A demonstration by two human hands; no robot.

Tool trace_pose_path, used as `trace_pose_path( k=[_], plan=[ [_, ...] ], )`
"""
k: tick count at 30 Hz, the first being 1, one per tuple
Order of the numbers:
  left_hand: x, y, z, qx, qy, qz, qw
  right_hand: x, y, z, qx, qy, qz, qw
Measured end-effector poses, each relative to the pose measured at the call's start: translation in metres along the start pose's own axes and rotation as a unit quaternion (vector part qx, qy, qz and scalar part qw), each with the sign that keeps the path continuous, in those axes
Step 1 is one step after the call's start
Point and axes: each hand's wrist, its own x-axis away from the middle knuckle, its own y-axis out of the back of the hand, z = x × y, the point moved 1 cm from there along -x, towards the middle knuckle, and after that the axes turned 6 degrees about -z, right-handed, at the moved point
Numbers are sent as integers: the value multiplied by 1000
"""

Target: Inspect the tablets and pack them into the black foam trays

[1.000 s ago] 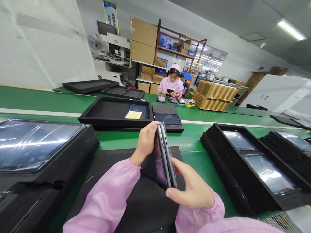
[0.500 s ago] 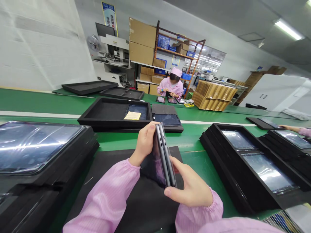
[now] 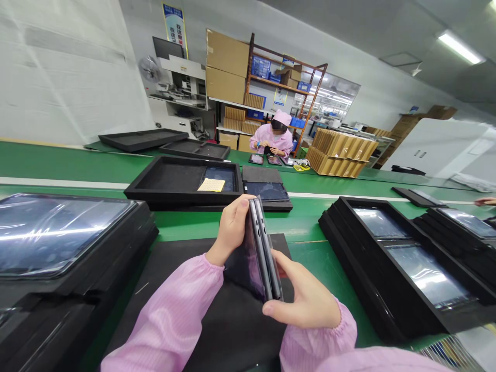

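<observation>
Two tablets (image 3: 265,253), pressed side by side, stand upright on edge between my hands, their port edges facing me. A film covers the outer faces. My left hand (image 3: 230,225) grips the pair at the far upper corner, thumb on top. With its fingers behind the right face and its thumb by the near lower corner, my right hand (image 3: 306,297) holds the same pair. Beneath them a black foam mat (image 3: 174,299) lies on the green bench (image 3: 306,222).
Black foam trays with tablets (image 3: 337,227) stand at right; a stacked tray (image 3: 143,232) bearing a large screen is at left. Ahead sit a tray (image 3: 166,175) with a yellow note (image 3: 211,185) and another tablet (image 3: 267,191). A co-worker (image 3: 277,137) sits across the bench.
The tablets and both my hands stay nearly still, shifting only slightly. At the far right, another person's hand has drawn back to the right from a tray.
</observation>
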Motion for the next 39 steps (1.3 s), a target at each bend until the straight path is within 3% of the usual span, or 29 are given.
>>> trace_pose_path(
  k=[39],
  plan=[
    [7, -7, 0, -89, -57, -10, 994, 3, 14, -2, 71, 14, 12, 997]
  ],
)
